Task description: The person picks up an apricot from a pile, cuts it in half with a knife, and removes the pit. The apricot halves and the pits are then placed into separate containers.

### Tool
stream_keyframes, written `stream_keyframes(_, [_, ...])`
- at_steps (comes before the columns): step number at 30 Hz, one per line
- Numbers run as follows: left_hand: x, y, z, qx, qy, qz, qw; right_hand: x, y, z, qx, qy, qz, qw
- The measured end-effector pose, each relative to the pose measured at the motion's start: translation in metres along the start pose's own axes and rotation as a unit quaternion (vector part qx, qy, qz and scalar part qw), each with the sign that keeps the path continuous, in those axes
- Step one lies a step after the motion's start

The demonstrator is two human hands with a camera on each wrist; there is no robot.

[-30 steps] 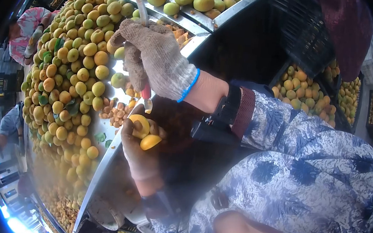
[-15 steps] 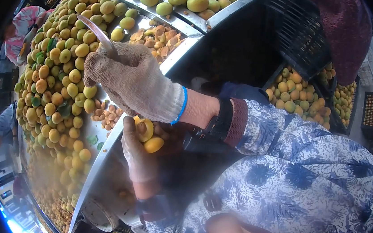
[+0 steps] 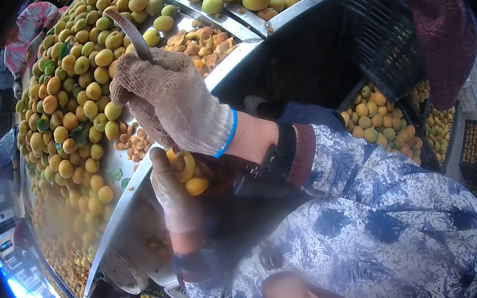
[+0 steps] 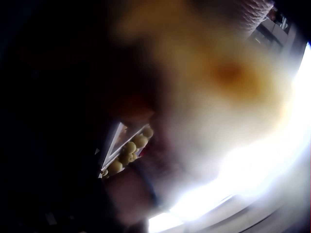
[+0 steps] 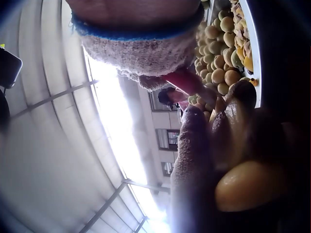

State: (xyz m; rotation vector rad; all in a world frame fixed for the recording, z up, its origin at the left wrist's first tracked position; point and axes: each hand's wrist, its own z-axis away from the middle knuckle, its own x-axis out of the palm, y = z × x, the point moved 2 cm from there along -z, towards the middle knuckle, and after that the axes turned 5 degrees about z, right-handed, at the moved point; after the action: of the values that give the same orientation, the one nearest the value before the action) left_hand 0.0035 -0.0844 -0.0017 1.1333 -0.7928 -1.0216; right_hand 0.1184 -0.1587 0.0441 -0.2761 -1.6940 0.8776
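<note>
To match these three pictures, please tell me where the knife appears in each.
Head: the knife, upper left, blade above the right hand.
Left wrist: cannot be made out amid blur and dark.
Right wrist: its red handle shows, just above and right of centre.
Shared landmark: round fruit, at left in head, below and left of centre in left wrist, upper right in right wrist.

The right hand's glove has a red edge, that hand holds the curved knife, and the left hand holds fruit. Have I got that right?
Not quite: the glove has a blue edge, not a red one, as the head view shows. The right hand does hold the curved knife, and the left hand holds fruit.
</note>
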Motion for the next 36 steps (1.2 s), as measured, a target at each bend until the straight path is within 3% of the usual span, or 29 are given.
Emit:
stream_keyframes(3, [-0.009, -0.015, -0.004, -0.060, -0.088, 0.200, 0.974, 0.006, -0.009, 0.004, 0.010, 0.027, -0.006, 1.000])
stream_keyframes(6, [-0.004, -0.009, -0.001, -0.020, -0.005, 0.094, 0.995, 0.002, -0.009, 0.005, 0.008, 0.035, -0.012, 0.999])
stream_keyframes(8, [0.000, -0.005, -0.001, 0.004, -0.062, 0.164, 0.985, -0.004, -0.006, -0.001, 0.044, 0.050, -0.053, 0.996])
stream_keyframes(13, [-0.002, -0.021, -0.008, -0.018, 0.005, 0.159, 0.987, -0.005, 0.007, -0.006, 0.067, 0.048, -0.055, 0.995])
stream_keyframes(14, [-0.005, -0.027, -0.010, -0.025, 0.007, 0.163, 0.986, 0.002, 0.023, -0.018, -0.168, 0.016, 0.061, 0.984])
stream_keyframes(15, [-0.007, -0.027, -0.011, -0.025, 0.009, 0.165, 0.986, 0.010, 0.013, -0.004, -0.133, -0.026, 0.063, 0.989])
stream_keyframes(16, [-0.008, -0.023, -0.012, 0.042, -0.029, 0.026, 0.998, 0.018, 0.002, 0.010, -0.097, -0.067, 0.067, 0.991])
stream_keyframes(17, [-0.007, -0.021, -0.010, 0.057, -0.044, -0.052, 0.996, 0.017, -0.008, 0.013, -0.096, -0.066, 0.067, 0.991])
stream_keyframes(19, [-0.004, -0.018, -0.006, 0.095, -0.066, -0.205, 0.972, 0.009, -0.013, 0.011, 0.064, -0.086, 0.110, 0.988])
stream_keyframes(21, [-0.007, -0.022, -0.007, 0.053, -0.085, -0.142, 0.985, 0.004, -0.004, 0.003, -0.004, -0.104, 0.180, 0.978])
stream_keyframes(22, [-0.009, -0.024, -0.008, 0.031, -0.094, -0.110, 0.989, 0.005, 0.000, 0.001, -0.116, -0.121, 0.224, 0.960])
stream_keyframes(24, [-0.014, -0.029, -0.007, -0.013, -0.110, -0.050, 0.993, 0.003, 0.008, -0.005, -0.225, -0.135, 0.263, 0.929])
stream_keyframes(26, [-0.009, -0.026, -0.003, -0.036, -0.117, -0.019, 0.992, 0.006, 0.005, -0.007, -0.416, -0.147, 0.399, 0.804])
stream_keyframes(27, [-0.005, -0.024, 0.002, -0.055, -0.067, 0.048, 0.995, 0.004, 0.006, -0.003, -0.414, -0.148, 0.399, 0.805])
stream_keyframes(28, [-0.001, -0.019, 0.005, -0.074, -0.017, 0.115, 0.990, 0.006, 0.002, 0.002, -0.279, -0.156, 0.340, 0.885])
stream_keyframes(30, [0.004, -0.008, 0.007, -0.121, -0.030, 0.148, 0.981, 0.006, 0.004, 0.005, -0.130, -0.162, 0.271, 0.940])
stream_keyframes(32, [0.004, -0.013, 0.005, -0.166, -0.040, 0.181, 0.968, 0.006, 0.006, 0.004, -0.160, -0.190, 0.297, 0.922])
stream_keyframes(33, [0.001, -0.023, 0.002, -0.186, -0.098, 0.235, 0.949, 0.006, 0.007, 0.003, -0.168, -0.202, 0.304, 0.916])
stream_keyframes(34, [0.001, -0.028, 0.001, -0.202, -0.156, 0.288, 0.923, 0.008, 0.004, 0.003, -0.339, -0.216, 0.380, 0.833])
stream_keyframes(35, [0.001, -0.034, -0.001, -0.201, -0.149, 0.294, 0.923, 0.011, 0.004, 0.006, -0.497, -0.223, 0.436, 0.716])
stream_keyframes(36, [0.001, -0.039, -0.001, -0.208, -0.172, 0.326, 0.906, 0.013, 0.012, 0.003, -0.505, -0.215, 0.392, 0.738])
